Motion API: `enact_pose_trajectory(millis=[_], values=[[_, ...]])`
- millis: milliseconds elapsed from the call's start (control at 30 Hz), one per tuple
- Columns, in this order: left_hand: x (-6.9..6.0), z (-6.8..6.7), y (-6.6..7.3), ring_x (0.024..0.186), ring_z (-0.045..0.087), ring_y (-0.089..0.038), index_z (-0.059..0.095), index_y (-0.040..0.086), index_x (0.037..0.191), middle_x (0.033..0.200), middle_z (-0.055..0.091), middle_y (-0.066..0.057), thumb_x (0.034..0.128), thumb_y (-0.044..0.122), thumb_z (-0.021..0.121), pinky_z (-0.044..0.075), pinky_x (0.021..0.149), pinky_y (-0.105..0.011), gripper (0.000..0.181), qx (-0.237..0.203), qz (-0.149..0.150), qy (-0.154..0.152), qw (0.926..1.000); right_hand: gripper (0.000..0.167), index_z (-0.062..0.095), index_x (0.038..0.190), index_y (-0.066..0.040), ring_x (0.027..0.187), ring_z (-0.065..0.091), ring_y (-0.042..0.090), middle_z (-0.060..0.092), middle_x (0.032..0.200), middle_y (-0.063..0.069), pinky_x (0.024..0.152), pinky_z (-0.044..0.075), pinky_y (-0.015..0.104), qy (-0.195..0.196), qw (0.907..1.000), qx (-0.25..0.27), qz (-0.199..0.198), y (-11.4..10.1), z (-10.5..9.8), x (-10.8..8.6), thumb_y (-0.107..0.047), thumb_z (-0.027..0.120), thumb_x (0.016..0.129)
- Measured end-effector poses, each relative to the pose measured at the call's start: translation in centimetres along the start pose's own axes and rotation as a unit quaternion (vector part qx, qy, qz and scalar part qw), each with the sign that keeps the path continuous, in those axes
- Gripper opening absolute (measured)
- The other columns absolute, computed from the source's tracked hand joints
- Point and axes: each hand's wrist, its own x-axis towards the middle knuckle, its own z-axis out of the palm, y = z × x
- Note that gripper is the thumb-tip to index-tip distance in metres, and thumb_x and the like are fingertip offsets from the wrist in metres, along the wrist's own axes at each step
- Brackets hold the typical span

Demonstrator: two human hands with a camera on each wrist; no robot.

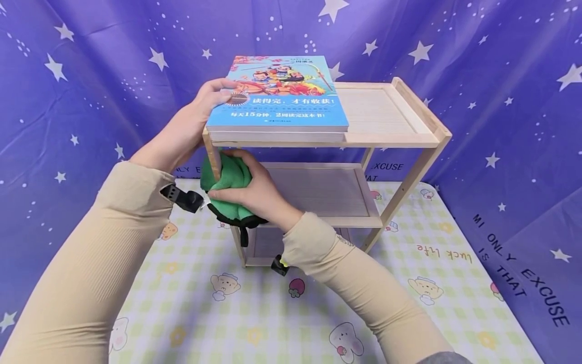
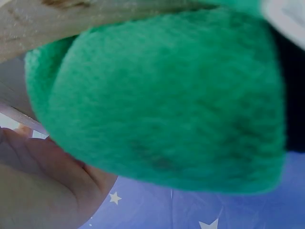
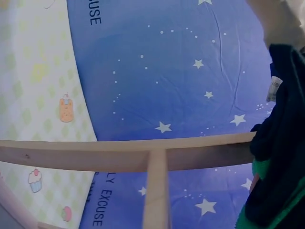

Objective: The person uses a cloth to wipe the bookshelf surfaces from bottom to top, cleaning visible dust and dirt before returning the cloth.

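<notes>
In the head view my right hand grips a green plush cloth with black edging, pressed around the front left leg of a small wooden shelf rack. My left hand holds the left edge of a thick blue book lying on the rack's top shelf; some of its fingers are hidden. Up close in the left wrist view, the green cloth lies against the wood. The right wrist view catches the cloth's black edge at its right side.
Below the top shelf are a middle shelf and a low one. The rack stands on a table with a checked, cartoon-printed tablecloth. A purple star-printed curtain hangs behind and at the sides.
</notes>
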Motion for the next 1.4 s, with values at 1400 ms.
enact_pose_trajectory(millis=[1400], values=[[0.0, -0.1, 0.0, 0.126, 0.047, -0.024, 0.030, 0.035, 0.142, 0.151, 0.030, -0.006, 0.0995, 0.054, 0.041, 0.031, 0.112, -0.043, 0.048, 0.018, -0.006, 0.009, 0.9998, 0.077, 0.044, 0.142, -0.019, 0.096, 0.062, 0.015, 0.065, 0.121, 0.010, 0.081, 0.051, 0.024, 0.023, 0.9965, -0.078, 0.020, 0.4, 0.9, -0.9, -0.021, 0.084, 0.076]])
